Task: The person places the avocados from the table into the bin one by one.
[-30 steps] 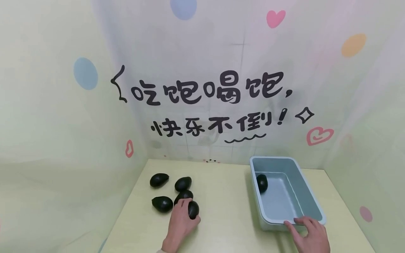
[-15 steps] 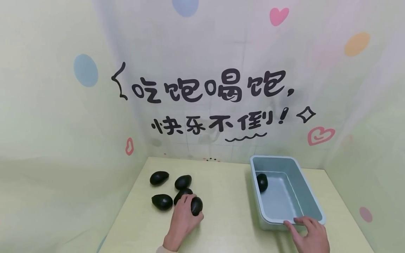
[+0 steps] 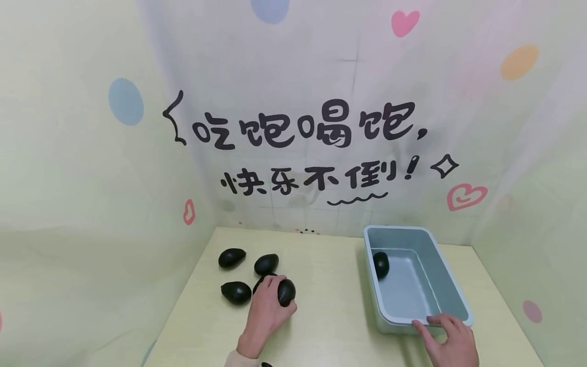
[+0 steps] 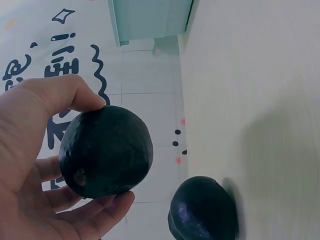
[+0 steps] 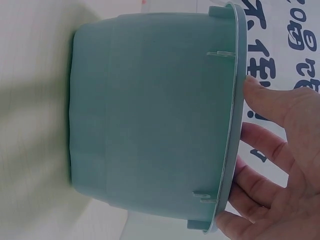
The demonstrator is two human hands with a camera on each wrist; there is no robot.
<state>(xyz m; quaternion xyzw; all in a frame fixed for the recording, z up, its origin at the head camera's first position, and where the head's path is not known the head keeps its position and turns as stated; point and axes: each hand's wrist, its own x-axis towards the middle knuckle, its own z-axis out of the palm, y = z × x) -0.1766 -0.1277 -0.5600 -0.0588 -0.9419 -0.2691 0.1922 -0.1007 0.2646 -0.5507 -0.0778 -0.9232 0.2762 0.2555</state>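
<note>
My left hand [image 3: 267, 312] grips a dark green avocado [image 3: 287, 293] between thumb and fingers, at the right side of a group on the table. In the left wrist view this avocado [image 4: 110, 152] shows its stem end, and a second avocado [image 4: 202, 210] lies below it on the table. Part of one avocado is hidden behind the hand in the head view. My right hand [image 3: 451, 342] holds the near rim of a light blue plastic bin [image 3: 458, 285], its fingertips curving over the edge. One avocado [image 3: 381, 265] lies inside the bin against the left wall.
Three more avocados lie left of the left hand: one at the back left [image 3: 231, 258], another beside it [image 3: 266, 264], and one in front [image 3: 236, 293]. A printed cloth wall [image 3: 293, 214] closes off the back of the pale table [image 3: 330, 306].
My left hand has raised its avocado slightly, up and a little to the right, away from the others. The right hand stays at the bin's rim, and the bin has not moved.
</note>
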